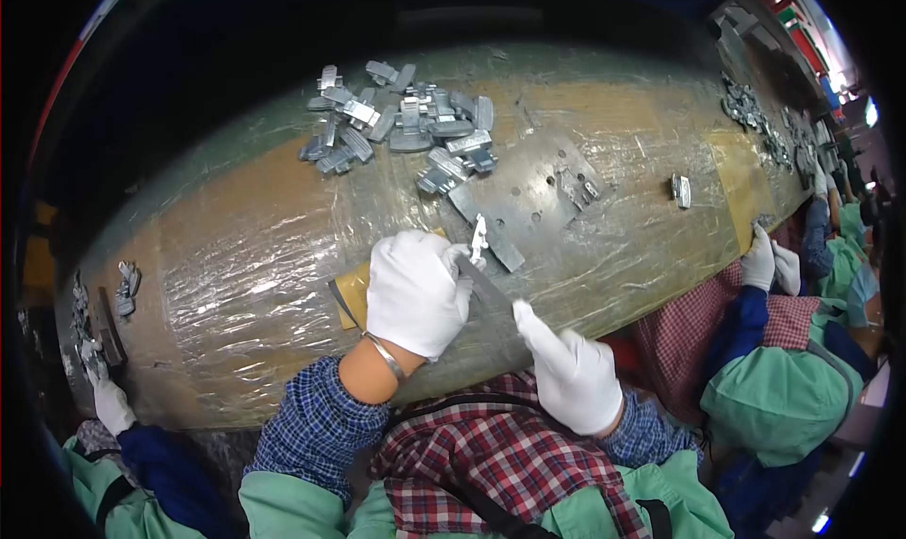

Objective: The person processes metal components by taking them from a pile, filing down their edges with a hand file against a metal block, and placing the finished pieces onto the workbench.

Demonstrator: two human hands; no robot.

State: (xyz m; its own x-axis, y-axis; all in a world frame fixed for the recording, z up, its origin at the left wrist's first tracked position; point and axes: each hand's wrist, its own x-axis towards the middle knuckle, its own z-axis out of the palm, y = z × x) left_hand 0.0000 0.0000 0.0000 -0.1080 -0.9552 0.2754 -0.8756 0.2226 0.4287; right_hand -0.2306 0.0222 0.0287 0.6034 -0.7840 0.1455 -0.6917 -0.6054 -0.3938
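Observation:
My left hand (415,289), in a white glove with a bracelet at the wrist, is closed on a small metal casting (479,237). The shiny casting sticks up past its thumb and fingertips. My right hand (574,374), also gloved, grips a flat grey file (488,288), with the index finger stretched along it. The far end of the file meets the casting at my left fingertips. Just beyond lies a metal plate (524,199) with holes in it. Partly hidden by my left hand, a yellow-brown piece (353,294) rests on the table.
A heap of similar grey castings (411,114) lies behind the plate. A single casting (680,192) sits to the right. The table (255,275) is covered in wrinkled plastic. Co-workers' gloved hands (758,261) are at the right, and another glove (113,405) is at the left.

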